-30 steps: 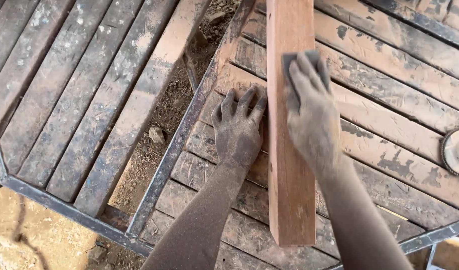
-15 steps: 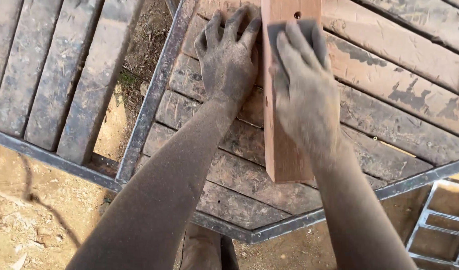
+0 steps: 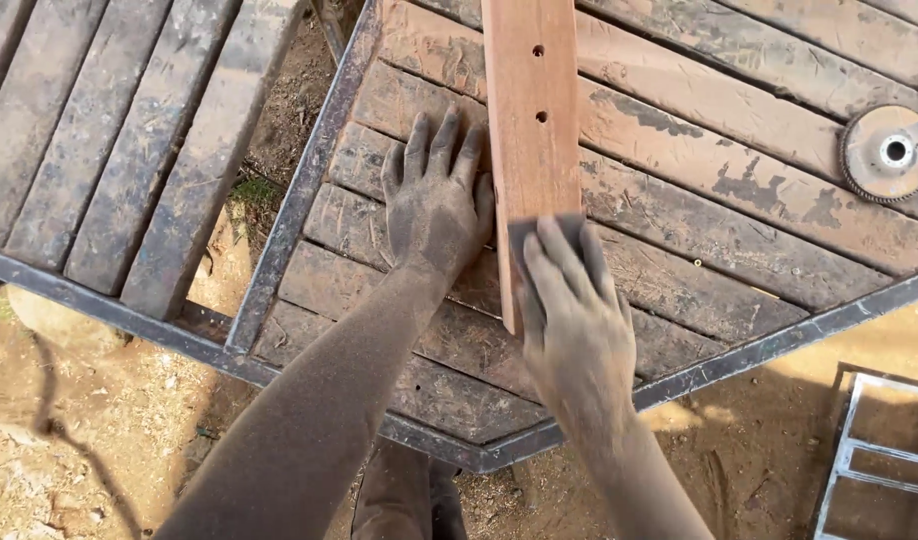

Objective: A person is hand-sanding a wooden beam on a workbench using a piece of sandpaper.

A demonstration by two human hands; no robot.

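**Two dusty hands on a reddish wooden plank laid across a slatted worktop**

A long, smooth, reddish-brown wooden plank [image 3: 532,130] is seen from above, lying on a worktop [image 3: 739,200] made of weathered, dirt-stained wooden slats set in a dark metal frame. The plank runs from the top edge of the view down to a point just short of the worktop's near edge. Two small round holes are drilled in the plank, one above the other, in its upper half.

The left hand [image 3: 436,205] is laid flat on the slats just left of the plank, at about its middle. Its fingers are spread wide and nothing is gripped; the side of the hand is pressed against the plank's left edge.

The right hand [image 3: 571,315] is placed over the plank's near end. Its fingers are held close together and pressed flat on a small dark sheet, probably sandpaper [image 3: 544,232], which is pinned against the plank's top face. Only the sheet's far edge is shown beyond the fingertips. Both hands and forearms are coated in fine grey-brown dust.

Well to the right of the plank, near the worktop's right side, a round abrasive disc [image 3: 889,152] with a central hole is laid flat on the slats. To the left of the plank, across a gap of bare earth, a second slatted panel [image 3: 109,150] is seen. Below and right of the plank, a pale metal frame [image 3: 859,450] is laid on the sandy ground [image 3: 89,440].
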